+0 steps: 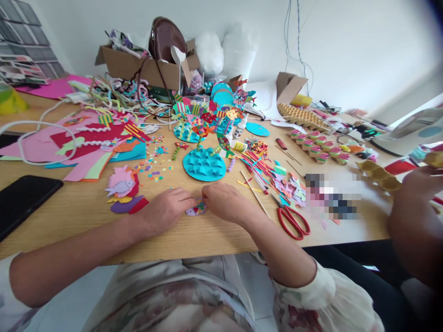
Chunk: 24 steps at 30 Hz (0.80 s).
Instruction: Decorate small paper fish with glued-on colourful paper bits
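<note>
A small paper fish (194, 210), pale lilac with bright coloured patches, lies near the table's front edge between both hands. My left hand (166, 210) comes in from the left, its fingers together at the fish's upper edge. From the right, my right hand (223, 202) is closed with fingers curled down at the fish's tail end; its fingertips are hidden, so what they pinch cannot be made out. Just beyond stands a turquoise round base (204, 165) with curled paper scales. To the left is a pile of cut paper fish shapes (122, 186).
Red-handled scissors (293, 221) and a thin wooden stick (255, 193) lie right of my right arm. A glue bottle (239, 128) stands behind. A phone (26, 200) rests at left. Another person's hand (415, 193) is at far right, beside an egg-carton strip (377, 174).
</note>
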Available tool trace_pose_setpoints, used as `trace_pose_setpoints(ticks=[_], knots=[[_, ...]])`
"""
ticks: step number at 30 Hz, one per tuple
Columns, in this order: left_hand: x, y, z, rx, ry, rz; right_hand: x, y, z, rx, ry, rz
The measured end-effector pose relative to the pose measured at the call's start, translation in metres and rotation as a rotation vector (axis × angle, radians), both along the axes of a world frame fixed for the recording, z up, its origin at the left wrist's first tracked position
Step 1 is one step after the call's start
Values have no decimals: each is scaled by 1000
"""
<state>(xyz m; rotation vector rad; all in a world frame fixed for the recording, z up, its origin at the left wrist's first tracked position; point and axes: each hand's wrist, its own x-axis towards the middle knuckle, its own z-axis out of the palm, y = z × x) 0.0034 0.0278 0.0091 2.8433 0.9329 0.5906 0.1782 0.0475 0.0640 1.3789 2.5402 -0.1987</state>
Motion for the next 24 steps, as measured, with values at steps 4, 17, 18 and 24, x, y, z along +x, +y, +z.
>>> trace_pose_setpoints(ticks=[4,17,18,24], knots=[[1,0,0,3,20,-6,-1,0,0,9,-4,5],[6,11,2,-30,33,-52,-1,0,-1,-15,-5,-30],[7,12,3,-39,33,-54,-1,0,-1,-18,-8,-32],[10,15,4,-75,63,-48,-1,-1,0,-20,-7,-34]])
